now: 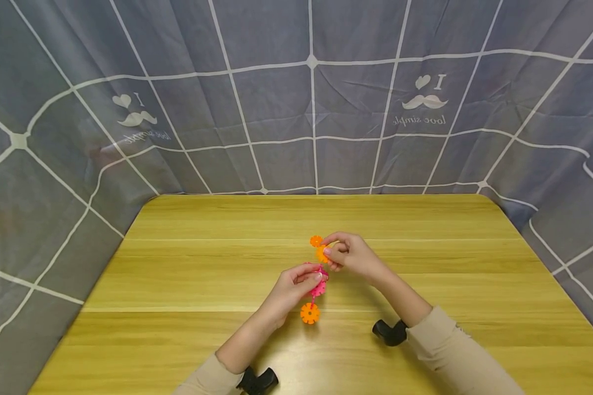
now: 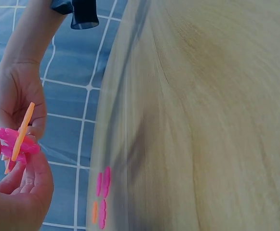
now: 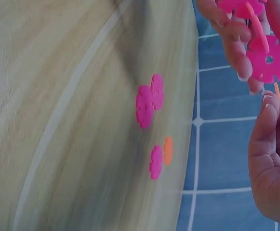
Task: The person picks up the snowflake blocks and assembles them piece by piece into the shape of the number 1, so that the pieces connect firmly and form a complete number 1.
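My left hand point(image 1: 290, 289) grips a small cluster of notched plastic discs: pink discs point(image 1: 319, 287) with an orange disc point(image 1: 309, 313) sticking out on the near side. Just beyond it, my right hand point(image 1: 350, 255) pinches a single orange disc point(image 1: 322, 253) between thumb and fingers. In the right wrist view that orange disc point(image 3: 278, 103) is edge-on, its rim right at the lower edge of a pink disc point(image 3: 269, 59). Through the left wrist camera, an orange disc point(image 2: 23, 131) stands crosswise against the pink discs point(image 2: 8, 137) above the left fingers. Fingers partly hide the cluster.
On the wooden table point(image 1: 202, 252), beyond the hands, lie several loose discs: an orange disc point(image 1: 315, 241) and pink discs point(image 3: 144, 107), mostly hidden by the hands from above. Black wrist devices point(image 1: 389, 332) sit at both forearms. A grey checked curtain point(image 1: 277, 120) surrounds the table.
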A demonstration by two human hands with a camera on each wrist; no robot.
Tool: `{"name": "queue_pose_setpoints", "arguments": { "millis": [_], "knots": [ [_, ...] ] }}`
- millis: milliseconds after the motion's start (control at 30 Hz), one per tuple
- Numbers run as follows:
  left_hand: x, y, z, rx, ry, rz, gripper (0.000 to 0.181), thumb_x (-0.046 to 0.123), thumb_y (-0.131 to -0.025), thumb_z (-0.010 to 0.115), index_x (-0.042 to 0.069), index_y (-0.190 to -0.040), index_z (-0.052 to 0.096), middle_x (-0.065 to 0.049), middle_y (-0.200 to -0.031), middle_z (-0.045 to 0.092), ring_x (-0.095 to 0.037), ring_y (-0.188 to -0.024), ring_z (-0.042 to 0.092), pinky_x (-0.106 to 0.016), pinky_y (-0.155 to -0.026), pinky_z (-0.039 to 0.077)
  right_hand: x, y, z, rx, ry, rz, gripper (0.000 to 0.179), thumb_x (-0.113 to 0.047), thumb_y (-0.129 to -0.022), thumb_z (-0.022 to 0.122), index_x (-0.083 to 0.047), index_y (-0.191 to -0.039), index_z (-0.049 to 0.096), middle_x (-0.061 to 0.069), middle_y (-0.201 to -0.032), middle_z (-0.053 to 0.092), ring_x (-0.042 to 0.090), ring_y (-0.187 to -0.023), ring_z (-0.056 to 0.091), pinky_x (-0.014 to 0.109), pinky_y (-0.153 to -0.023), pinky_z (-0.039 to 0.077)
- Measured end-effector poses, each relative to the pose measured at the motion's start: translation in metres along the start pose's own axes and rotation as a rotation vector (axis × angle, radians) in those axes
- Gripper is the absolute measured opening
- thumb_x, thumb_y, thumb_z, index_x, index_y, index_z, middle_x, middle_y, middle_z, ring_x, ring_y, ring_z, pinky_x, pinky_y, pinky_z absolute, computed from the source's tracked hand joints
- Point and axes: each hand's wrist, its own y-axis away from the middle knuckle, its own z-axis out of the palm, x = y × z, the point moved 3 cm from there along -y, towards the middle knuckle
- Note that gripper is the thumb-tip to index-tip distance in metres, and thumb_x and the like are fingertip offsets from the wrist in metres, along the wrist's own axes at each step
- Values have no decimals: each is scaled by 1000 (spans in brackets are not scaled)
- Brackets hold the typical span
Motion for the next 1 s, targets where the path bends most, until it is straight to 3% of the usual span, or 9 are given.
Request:
{"name": "queue_pose_setpoints", "arguments": {
  "millis": [167,333,600,767,1000],
  "knots": [
    [-1,0,-1,16,10,1,41,14,-94,57,-12,-125,49,-23,-113,61,-9,-89,62,-23,-82,51,-1,2,6,-14,-2,-10,21,3,-91,54,12,-110,53,13,-66,56,16,-58,53,23,-57,50],
    [0,0,-3,51,27,12,39,11,-93,56,-13,-123,50,-23,-110,62,-9,-88,62,-22,-82,51,-2,2,11,-17,-26,4,21,2,-91,54,12,-109,52,4,-65,57,13,-58,54,28,-58,52],
    [3,1,-4,48,39,26,35,4,-92,55,-15,-121,51,-28,-109,61,-11,-85,64,-23,-78,53,-6,2,14,-43,-36,-11,12,2,-91,55,10,-100,52,4,-63,56,18,-56,53,24,-53,48],
    [8,3,-1,37,11,78,30,0,-92,54,-15,-118,54,-28,-107,62,-18,-88,65,-23,-75,53,-13,2,13,-93,-34,-23,9,3,-91,54,9,-97,53,4,-66,60,16,-55,54,21,-51,46],
    [16,9,5,53,5,174,28,0,-92,54,-15,-115,56,-32,-105,61,-13,-82,65,-24,-72,55,-21,3,13,-86,-58,-36,7,4,-91,54,10,-94,53,13,-65,58,11,-52,49,19,-49,43]
  ]
}}
